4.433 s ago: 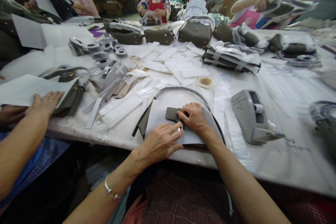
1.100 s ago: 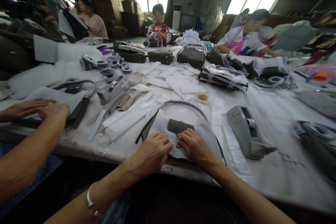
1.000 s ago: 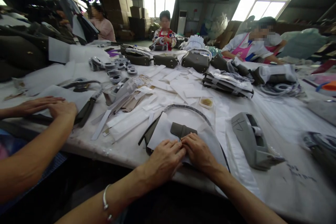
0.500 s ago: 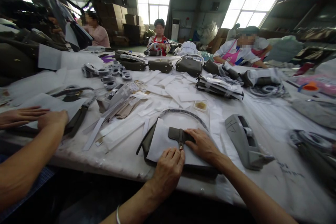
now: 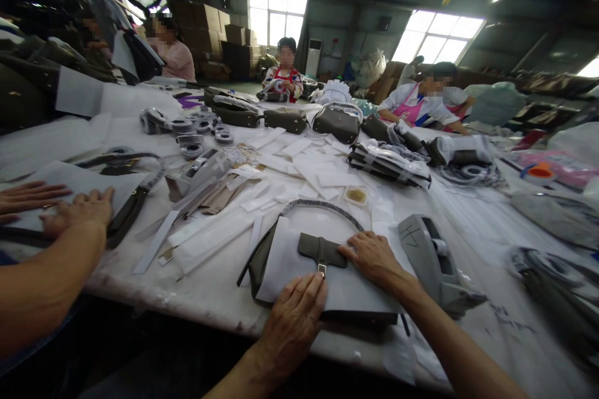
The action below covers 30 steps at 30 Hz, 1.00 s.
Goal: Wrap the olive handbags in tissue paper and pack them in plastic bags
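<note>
A dark olive handbag [image 5: 264, 262] lies before me at the table's front edge, its handle [image 5: 322, 206] covered in wrapping. Over its front is a white sheet [image 5: 285, 255]. The bag's flap [image 5: 313, 246] and strap with a metal buckle [image 5: 321, 270] rest on top of the sheet. My left hand [image 5: 294, 315] lies flat on the sheet just below the buckle, fingers stretched out. With its fingers apart, my right hand [image 5: 374, 259] rests on the sheet and touches the flap's right end.
Right of the bag stands a grey tape dispenser [image 5: 425, 262]; another dispenser [image 5: 199, 168] is on the left. White paper strips [image 5: 299, 162] cover mid-table. A co-worker's hands [image 5: 77, 209] press a sheet on another bag at left. Several bags [image 5: 337, 121] line the far side.
My left hand has slid down from the buckle and flattened on the sheet. My right hand has shifted right to the flap's end, uncovering more of it. The co-worker's hands have moved left.
</note>
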{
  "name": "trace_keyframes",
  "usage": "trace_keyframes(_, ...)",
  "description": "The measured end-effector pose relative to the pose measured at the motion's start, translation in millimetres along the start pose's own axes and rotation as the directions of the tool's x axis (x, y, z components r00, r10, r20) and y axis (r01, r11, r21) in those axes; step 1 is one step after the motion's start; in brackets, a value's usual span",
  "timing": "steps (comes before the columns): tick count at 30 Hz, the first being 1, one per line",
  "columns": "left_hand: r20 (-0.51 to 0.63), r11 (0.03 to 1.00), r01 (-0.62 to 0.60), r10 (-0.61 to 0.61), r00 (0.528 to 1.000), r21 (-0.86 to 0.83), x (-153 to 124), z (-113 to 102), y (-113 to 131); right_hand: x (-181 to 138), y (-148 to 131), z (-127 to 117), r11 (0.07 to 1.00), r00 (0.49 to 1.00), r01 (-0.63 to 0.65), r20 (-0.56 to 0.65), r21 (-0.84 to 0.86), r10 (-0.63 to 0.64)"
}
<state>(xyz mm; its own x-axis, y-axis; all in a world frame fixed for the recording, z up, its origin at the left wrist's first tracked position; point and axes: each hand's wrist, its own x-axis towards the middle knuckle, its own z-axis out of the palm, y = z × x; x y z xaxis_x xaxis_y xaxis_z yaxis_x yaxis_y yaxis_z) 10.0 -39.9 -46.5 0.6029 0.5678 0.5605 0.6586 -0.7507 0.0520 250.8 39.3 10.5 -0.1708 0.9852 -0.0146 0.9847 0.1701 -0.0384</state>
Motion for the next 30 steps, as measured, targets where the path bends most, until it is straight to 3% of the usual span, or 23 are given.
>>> trace_keyframes(5, -0.083, 1.0, 0.014, -0.014, 0.996, -0.007, 0, 6, 1, 3, 6, 9, 0.999, 0.994, 0.007, -0.107, -0.049, -0.012)
trace_keyframes(9, -0.123, 1.0, 0.016, -0.017, 0.992, -0.01, 4, 10, 2, 8, 6, 12, 0.999, 0.994, 0.022, -0.11, -0.044, -0.026)
trace_keyframes(14, -0.097, 0.999, 0.013, -0.009, 0.995, 0.043, 13, 13, 4, 18, 22, 10, 0.966, 0.985, -0.083, -0.13, 0.245, 0.117)
trace_keyframes(17, -0.086, 0.999, 0.018, -0.016, 0.996, 0.029, 14, 14, 5, 16, 40, 6, 0.929, 0.954, -0.175, -0.177, 0.325, 0.241)
trace_keyframes(23, -0.144, 1.0, 0.017, -0.015, 0.989, 0.009, 11, 19, 3, 23, 86, -4, 0.919, 0.917, -0.298, -0.188, 0.258, 0.351)
trace_keyframes(30, -0.2, 0.999, 0.043, -0.044, 0.979, -0.012, 6, 29, 0, 79, 118, -3, 0.911, 0.891, -0.409, -0.192, 0.056, 0.412)
